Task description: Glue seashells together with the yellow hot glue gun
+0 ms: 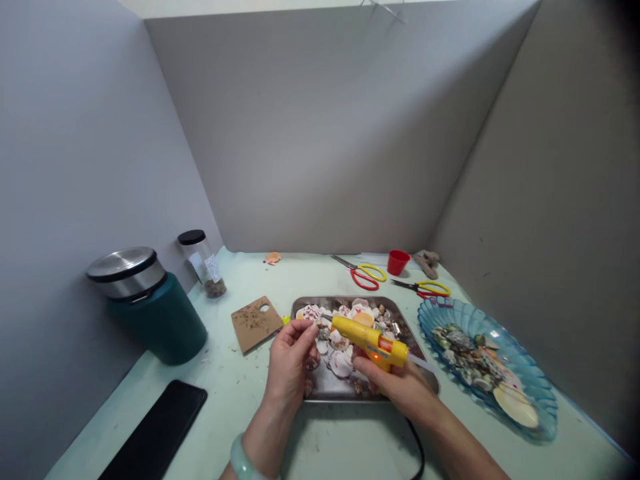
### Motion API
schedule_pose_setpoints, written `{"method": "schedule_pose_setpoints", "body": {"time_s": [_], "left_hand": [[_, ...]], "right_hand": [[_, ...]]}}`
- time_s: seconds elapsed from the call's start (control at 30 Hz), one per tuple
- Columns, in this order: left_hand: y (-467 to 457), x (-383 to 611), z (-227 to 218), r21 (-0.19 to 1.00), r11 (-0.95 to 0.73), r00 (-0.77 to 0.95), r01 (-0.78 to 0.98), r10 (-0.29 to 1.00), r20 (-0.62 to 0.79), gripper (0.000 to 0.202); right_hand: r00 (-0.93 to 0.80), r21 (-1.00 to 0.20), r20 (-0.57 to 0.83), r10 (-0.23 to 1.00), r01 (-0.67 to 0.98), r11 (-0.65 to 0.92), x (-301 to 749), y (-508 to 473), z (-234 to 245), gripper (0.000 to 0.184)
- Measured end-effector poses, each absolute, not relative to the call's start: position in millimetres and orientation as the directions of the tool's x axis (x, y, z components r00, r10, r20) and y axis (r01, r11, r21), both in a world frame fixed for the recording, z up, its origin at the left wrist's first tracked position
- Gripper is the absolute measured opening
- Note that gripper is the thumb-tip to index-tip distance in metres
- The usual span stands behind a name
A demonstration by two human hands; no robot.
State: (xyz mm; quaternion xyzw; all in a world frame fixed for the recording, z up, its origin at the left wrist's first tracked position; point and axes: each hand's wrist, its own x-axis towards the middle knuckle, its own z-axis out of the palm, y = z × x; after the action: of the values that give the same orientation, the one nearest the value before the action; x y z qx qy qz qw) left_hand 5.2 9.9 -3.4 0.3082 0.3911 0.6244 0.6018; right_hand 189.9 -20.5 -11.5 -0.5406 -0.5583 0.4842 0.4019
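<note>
My right hand (395, 383) is wrapped round a yellow hot glue gun (367, 340) whose orange light glows; its nozzle points left toward my left hand. My left hand (290, 357) pinches a small pale object at its fingertips, too small to name, right at the nozzle tip. Both hands hover over a metal tray (425, 363) filled with several seashells (343, 363). The gun's black cord (417, 447) trails toward me.
A blue glass dish (537, 390) with shells lies at the right. Two red-and-yellow scissors (367, 275) and a red cup (398, 262) sit behind the tray. A brown card (256, 323), a glass jar (203, 263), a teal lidded bin (150, 307) and a black phone (157, 430) stand at the left.
</note>
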Motion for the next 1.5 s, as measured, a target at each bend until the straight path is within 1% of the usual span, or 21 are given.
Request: {"method": "schedule_pose_setpoints", "body": {"time_s": [0.13,0.3,0.4,0.47,0.53,0.67,0.8,0.93,1.1,1.2,1.37,1.5], "left_hand": [[9.5,5.1,-4.5,0.863,0.029,-0.093,-0.504,0.992,-0.087,0.03],[9.6,5.5,-4.4,0.86,0.03,-0.088,-0.509,0.992,-0.087,0.03],[10.6,5.4,-3.8,0.857,0.029,-0.083,-0.515,0.993,-0.084,0.028],[11.2,5.2,-3.5,0.849,0.037,-0.072,-0.527,0.993,-0.088,0.028],[11.3,5.1,-3.3,0.843,0.044,-0.065,-0.536,0.994,-0.093,0.029],[10.2,4.9,-3.3,0.847,0.043,-0.067,-0.53,0.994,-0.092,0.029],[9.2,4.9,-2.8,0.844,0.049,-0.056,-0.535,0.994,-0.093,0.029],[9.3,5.0,-2.5,0.847,0.05,-0.056,-0.529,0.994,-0.094,0.03],[9.7,4.9,-3.6,0.847,0.046,-0.053,-0.529,0.995,-0.087,0.029],[9.6,4.6,-3.8,0.848,0.042,-0.053,-0.529,0.995,-0.083,0.027],[9.1,4.6,-1.9,0.845,0.055,-0.044,-0.532,0.995,-0.092,0.031],[9.5,4.8,-0.9,0.839,0.048,-0.049,-0.541,0.995,-0.088,0.03]], "right_hand": [[-0.143,-0.979,-0.05,0.988,0.205,-0.02,187.6,-21.8,-6.7,0.04],[-0.129,-0.977,-0.056,0.99,0.213,-0.028,187.5,-22.1,-6.1,0.042],[-0.156,-0.978,-0.039,0.987,0.211,-0.005,187.9,-21.8,-6.9,0.041],[-0.145,-0.978,-0.033,0.989,0.21,-0.002,187.9,-21.7,-7.1,0.041],[-0.13,-0.977,-0.036,0.991,0.213,-0.008,188.1,-21.8,-6.9,0.04],[-0.165,-0.971,-0.055,0.985,0.238,-0.014,189.1,-22.8,-6.5,0.039],[-0.122,-0.972,-0.069,0.99,0.232,-0.039,188.7,-22.4,-7.1,0.038],[-0.164,-0.975,-0.048,0.985,0.222,-0.01,187.8,-21.6,-7.8,0.037],[-0.139,-0.973,-0.044,0.989,0.231,-0.011,187.9,-21.5,-8.2,0.037],[-0.175,-0.971,-0.043,0.984,0.241,0.001,188.1,-21.6,-8.7,0.036],[-0.108,-0.973,-0.058,0.992,0.227,-0.032,189.3,-22.1,-9.4,0.036],[-0.173,-0.968,-0.051,0.984,0.25,-0.006,190.4,-23.5,-6.0,0.03]]}}
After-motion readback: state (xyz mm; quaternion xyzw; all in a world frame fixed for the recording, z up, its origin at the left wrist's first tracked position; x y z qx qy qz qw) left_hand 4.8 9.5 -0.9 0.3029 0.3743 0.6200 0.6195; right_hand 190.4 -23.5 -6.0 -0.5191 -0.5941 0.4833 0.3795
